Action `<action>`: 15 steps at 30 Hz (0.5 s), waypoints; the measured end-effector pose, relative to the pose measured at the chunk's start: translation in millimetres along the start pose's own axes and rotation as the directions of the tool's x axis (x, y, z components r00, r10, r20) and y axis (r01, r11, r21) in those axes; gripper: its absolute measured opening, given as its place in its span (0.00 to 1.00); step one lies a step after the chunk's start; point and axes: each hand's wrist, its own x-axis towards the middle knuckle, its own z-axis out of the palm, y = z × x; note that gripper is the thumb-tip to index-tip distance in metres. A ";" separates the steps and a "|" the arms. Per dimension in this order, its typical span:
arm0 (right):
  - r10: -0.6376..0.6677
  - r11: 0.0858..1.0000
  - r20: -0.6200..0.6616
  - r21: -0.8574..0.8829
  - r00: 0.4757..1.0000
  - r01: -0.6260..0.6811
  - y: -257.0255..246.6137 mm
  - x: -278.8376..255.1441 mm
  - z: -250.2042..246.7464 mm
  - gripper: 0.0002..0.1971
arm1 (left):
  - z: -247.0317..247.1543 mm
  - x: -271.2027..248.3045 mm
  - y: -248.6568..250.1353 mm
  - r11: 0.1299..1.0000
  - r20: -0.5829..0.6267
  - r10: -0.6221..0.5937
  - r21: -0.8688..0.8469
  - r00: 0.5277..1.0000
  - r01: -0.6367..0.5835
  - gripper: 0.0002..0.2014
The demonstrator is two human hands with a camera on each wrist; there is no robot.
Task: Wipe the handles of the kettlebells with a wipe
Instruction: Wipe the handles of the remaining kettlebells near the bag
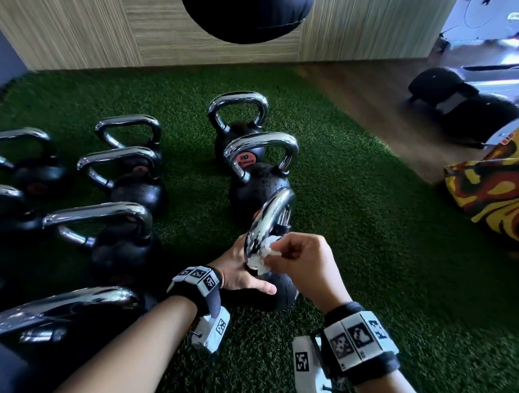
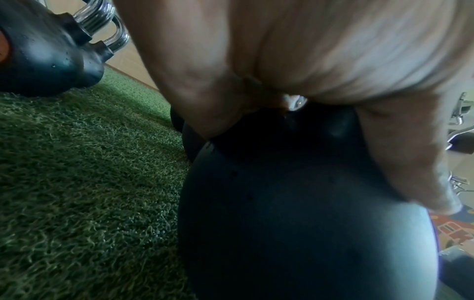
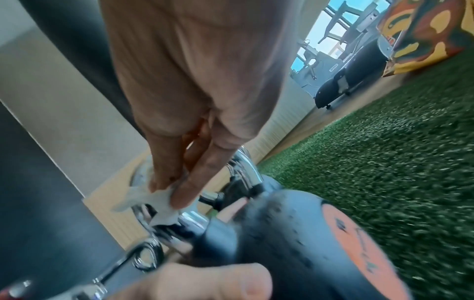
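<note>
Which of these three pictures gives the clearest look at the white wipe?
The head view: the wipe shows bunched against the chrome handle, pinched by the right hand. The right wrist view shows it blurred under the fingertips. The left wrist view does not show it.

Left hand (image 1: 240, 274) fingers hidden behind the nearest kettlebell (image 1: 281, 288); kettlebells at nine o'clock (image 1: 6, 164) cut off by the frame edge.

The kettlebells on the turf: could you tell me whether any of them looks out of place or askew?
Only one stands out: the nearest kettlebell has its chrome handle turned edge-on, unlike its neighbours, as the left hand braces its body while the right hand rubs the wipe on it. Nothing looks spilled or damaged.
</note>
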 end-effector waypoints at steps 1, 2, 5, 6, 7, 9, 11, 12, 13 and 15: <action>-0.004 0.999 0.001 -0.046 1.000 0.004 4.7 0.3 2.8 0.08 | -1.8 -0.1 1.6 1.000 -0.008 0.028 -0.001 1.000 -0.028 0.49; -0.016 0.996 0.002 -0.089 1.000 0.016 8.9 1.2 5.4 0.08 | -3.6 -0.1 3.3 0.999 -0.025 0.048 -0.001 0.999 -0.048 0.50; -0.062 0.981 0.032 -0.181 0.998 0.066 13.9 3.5 8.9 0.07 | -6.7 1.1 4.0 0.997 -0.036 0.077 -0.001 0.996 -0.077 0.58; -0.066 0.977 0.037 -0.203 0.997 0.072 13.7 3.8 8.6 0.07 | -7.3 1.2 3.8 0.996 -0.025 0.089 0.017 0.996 -0.089 0.59; -0.069 0.974 0.035 -0.213 0.997 0.075 13.1 4.2 7.3 0.08 | -7.8 1.3 4.2 0.994 -0.003 0.109 0.025 0.994 -0.109 0.59; -0.059 0.984 0.004 -0.167 0.998 0.059 14.4 6.9 4.2 0.12 | -7.7 2.7 2.9 0.991 0.011 0.135 0.023 0.991 -0.135 0.59; -0.027 0.992 -0.024 -0.120 0.999 0.024 18.2 11.1 2.2 0.14 | -7.5 3.9 4.7 0.988 0.000 0.153 0.014 0.988 -0.153 0.51; -0.018 0.990 -0.004 -0.140 1.000 0.017 19.7 13.0 3.0 0.13 | -7.2 5.0 6.6 0.985 0.001 0.174 0.024 0.985 -0.173 0.46; -0.019 0.982 0.044 -0.187 0.999 0.027 20.0 14.5 5.5 0.11 | -6.4 4.5 8.2 0.983 0.017 0.180 0.044 0.984 -0.180 0.41; -0.054 0.955 0.154 -0.282 0.987 0.096 14.7 14.4 12.7 0.06 | -5.5 0.2 10.4 0.985 0.024 0.167 0.042 0.986 -0.168 0.38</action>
